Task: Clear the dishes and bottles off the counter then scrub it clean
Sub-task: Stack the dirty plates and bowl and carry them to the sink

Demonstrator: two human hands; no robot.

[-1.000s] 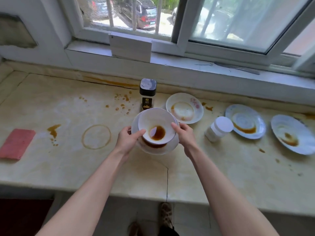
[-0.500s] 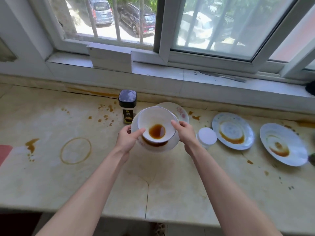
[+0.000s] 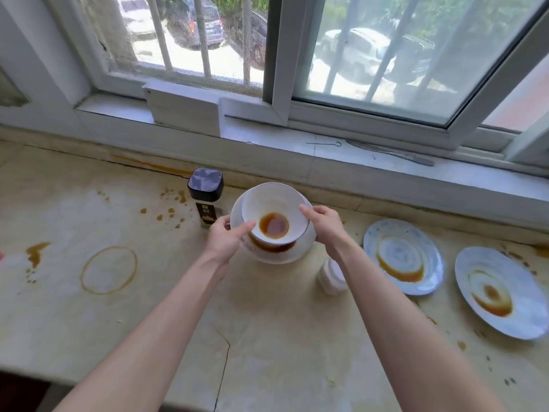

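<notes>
Both hands hold a stack of two dirty white dishes above the counter: a bowl (image 3: 269,205) with brown sauce in its bottom, sitting on a plate (image 3: 307,243). My left hand (image 3: 224,237) grips the left rim, my right hand (image 3: 322,223) the right rim. A dark square-capped bottle (image 3: 205,194) stands just left of the stack. A small white jar (image 3: 331,276) stands under my right forearm. Two sauce-stained plates, one nearer (image 3: 402,260) and one at the far right (image 3: 502,291), lie on the counter. The stack hides the third plate behind it.
The beige stone counter (image 3: 148,307) carries a brown ring stain (image 3: 109,269) and sauce splatters (image 3: 169,211). A crack runs to the front edge. A white box (image 3: 182,110) and a knife (image 3: 392,153) rest on the window sill.
The stack has stayed in both hands and moved toward the wall, over the plate behind it. My view has shifted right, so the red sponge at the left has left the frame.
</notes>
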